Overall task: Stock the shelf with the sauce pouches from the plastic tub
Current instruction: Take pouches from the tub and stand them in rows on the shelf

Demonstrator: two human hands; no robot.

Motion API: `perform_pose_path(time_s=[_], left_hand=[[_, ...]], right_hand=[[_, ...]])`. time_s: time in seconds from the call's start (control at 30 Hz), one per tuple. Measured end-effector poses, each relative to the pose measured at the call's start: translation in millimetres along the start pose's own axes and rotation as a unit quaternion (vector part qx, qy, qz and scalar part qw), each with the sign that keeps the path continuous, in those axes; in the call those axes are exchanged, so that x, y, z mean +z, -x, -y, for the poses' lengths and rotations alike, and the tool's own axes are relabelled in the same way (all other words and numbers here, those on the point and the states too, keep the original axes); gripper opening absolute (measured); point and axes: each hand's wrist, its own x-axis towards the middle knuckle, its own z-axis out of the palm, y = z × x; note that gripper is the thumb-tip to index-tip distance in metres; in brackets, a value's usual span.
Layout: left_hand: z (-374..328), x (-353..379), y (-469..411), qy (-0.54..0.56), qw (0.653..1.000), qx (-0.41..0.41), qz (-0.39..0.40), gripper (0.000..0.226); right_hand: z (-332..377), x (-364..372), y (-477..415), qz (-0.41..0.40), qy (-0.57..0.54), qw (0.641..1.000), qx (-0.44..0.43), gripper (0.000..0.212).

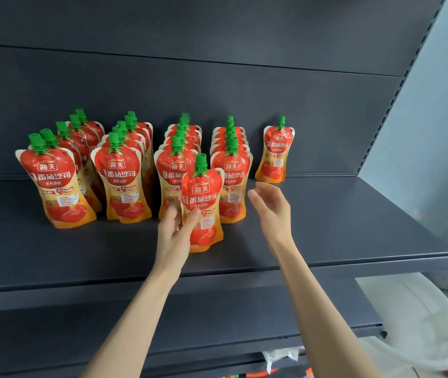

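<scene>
While the left hand (175,230) has one sauce pouch (202,205) pinched between thumb and fingers around its lower half, the right hand (270,205) hangs beside it, fingers loosely spread and holding nothing. So I'd say we're mid-placement: the pouch is upright out in front of the third and fourth rows, and I can't tell if its base is down on the shelf (353,227) yet or just above it.

Already stocked: four front-to-back rows of pouches (124,173) on the left and middle, plus a single pouch (274,154) alone against the back panel on the right. My guess is that loner is the start of a fifth row, so the held one probably wants to slide right and back to sit in front of it, with the free hand ready to steady it.

Material-wise these are glossy, soft stand-up pouches with a pinched waist, flared bottom and a ribbed green screw cap on top. Red tomato print, orange lower down. They look squishy and a bit tippy, so it'll want setting flat on its base before letting go. The shelf is matte dark grey metal, smooth, no lip I can see.

The plastic tub (421,323) looks to be the pale, blurry thing at lower right, below shelf level. Can't see what's left in it.
</scene>
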Motion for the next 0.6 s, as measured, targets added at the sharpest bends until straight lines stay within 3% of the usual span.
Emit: perform_pose_path(time_s=[0.07,0.3,0.43,0.6], left_hand=[[1.7,15.1,3.3,0.004,0.999,-0.004,0.032,0.02],[17.6,81.2,0.1,-0.036,0.997,-0.01,0.074,0.011],[27.6,120.6,-7.1,-0.05,0.996,-0.004,0.075,0.006],[43.8,162.2,-30.1,-0.066,0.995,-0.001,0.071,0.018]], right_hand=[[5.3,-15.1,5.9,0.042,-0.023,0.999,0.013,0.009],[8.1,-68.9,4.5,0.167,-0.028,0.985,0.043,0.024],[-2.0,-95.9,-13.0,0.176,-0.012,0.983,0.04,0.027],[-19.3,-122.0,-52.4,0.128,0.023,0.991,0.004,0.021]])
